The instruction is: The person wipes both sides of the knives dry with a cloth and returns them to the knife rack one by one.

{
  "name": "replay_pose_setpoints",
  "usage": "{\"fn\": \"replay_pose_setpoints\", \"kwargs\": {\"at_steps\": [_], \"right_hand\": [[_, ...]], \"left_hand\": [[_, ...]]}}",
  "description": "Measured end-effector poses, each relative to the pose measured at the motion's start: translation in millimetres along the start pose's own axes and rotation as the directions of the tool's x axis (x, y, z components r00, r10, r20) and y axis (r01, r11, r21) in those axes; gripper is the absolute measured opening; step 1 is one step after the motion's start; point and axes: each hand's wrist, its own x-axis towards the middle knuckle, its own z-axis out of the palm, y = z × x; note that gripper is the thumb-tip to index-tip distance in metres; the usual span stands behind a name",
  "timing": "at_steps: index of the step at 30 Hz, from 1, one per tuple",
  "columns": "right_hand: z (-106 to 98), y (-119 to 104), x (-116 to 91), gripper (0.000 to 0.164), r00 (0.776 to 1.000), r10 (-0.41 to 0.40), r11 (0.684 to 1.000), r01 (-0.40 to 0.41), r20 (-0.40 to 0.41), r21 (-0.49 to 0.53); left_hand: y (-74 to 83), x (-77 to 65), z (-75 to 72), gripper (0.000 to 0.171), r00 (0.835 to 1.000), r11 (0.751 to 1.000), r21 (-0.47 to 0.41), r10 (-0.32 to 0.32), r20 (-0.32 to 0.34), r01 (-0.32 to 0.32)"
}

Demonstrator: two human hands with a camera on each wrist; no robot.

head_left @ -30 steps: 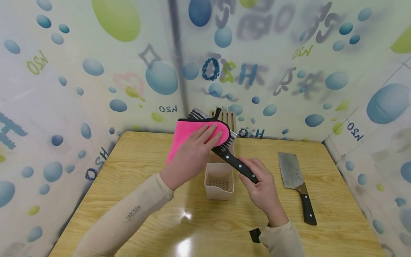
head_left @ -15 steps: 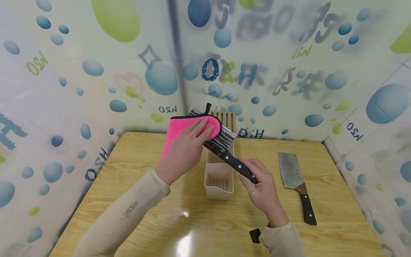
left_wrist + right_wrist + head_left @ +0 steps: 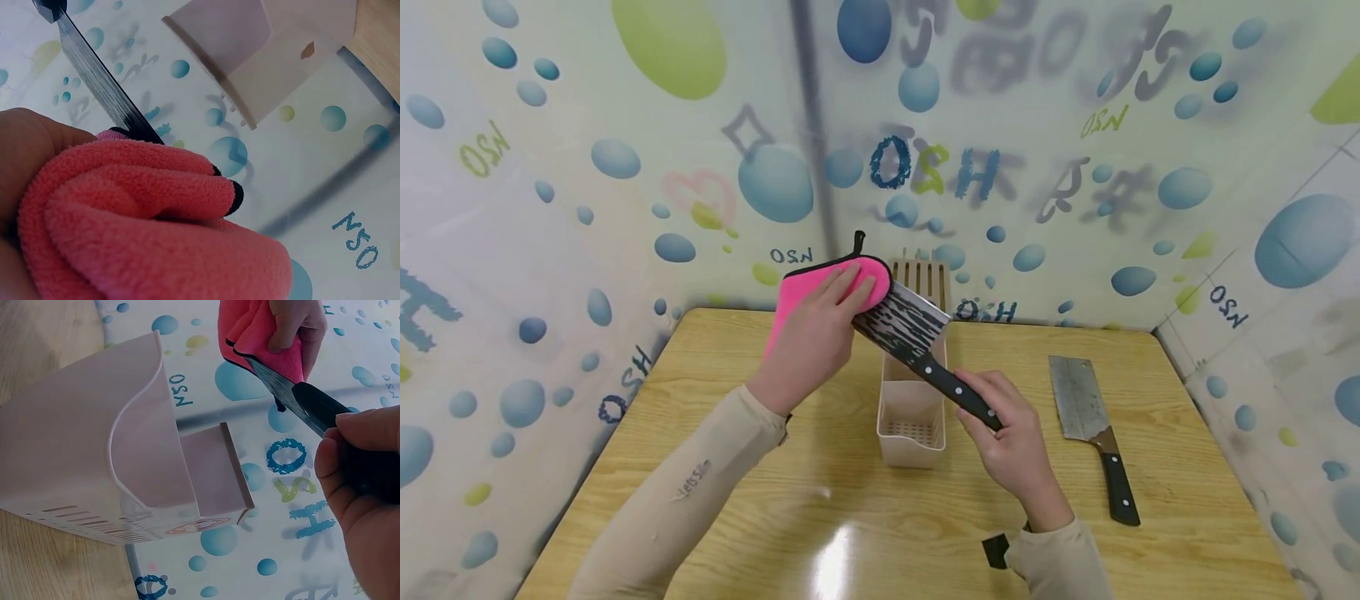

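My right hand (image 3: 1013,437) grips the black riveted handle of a broad kitchen knife (image 3: 913,323), its blade covered in dark streaks and pointing up and left. A pink cloth (image 3: 797,290) with black edging and a hanging loop is folded over the blade's far end. My left hand (image 3: 816,329) pinches the blade through that cloth, fingers on top and thumb on the other side, as the right wrist view shows. In the left wrist view the fleecy cloth (image 3: 175,244) hides the blade's tip. The knife is held up in the air above a holder.
Below the knife stands a beige knife holder (image 3: 912,454) with a slotted back section and a perforated front compartment. A second cleaver (image 3: 1081,404) lies on the wooden table (image 3: 700,375) at the right. Patterned wall sheeting (image 3: 1037,125) rises behind the table's back edge.
My left hand and the cloth have slid up and left along the blade toward its far end, baring more of the streaked surface. My right hand has kept nearly the same place.
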Motion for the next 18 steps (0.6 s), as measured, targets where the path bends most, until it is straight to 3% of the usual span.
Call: {"fn": "replay_pose_setpoints", "kwargs": {"at_steps": [9,18], "right_hand": [[1,0,0,0.049,1.000,0.018,1.000,-0.018,-0.007,0.005],[1,-2,1,0.044,0.996,0.087,0.996,-0.088,-0.009,-0.027]], "left_hand": [[6.2,-3.4,0.5,0.054,0.999,0.998,0.042,0.041,-0.020,-0.040],[23.2,-6.7,3.3,0.055,0.995,0.990,0.103,0.093,0.031,-0.096]]}}
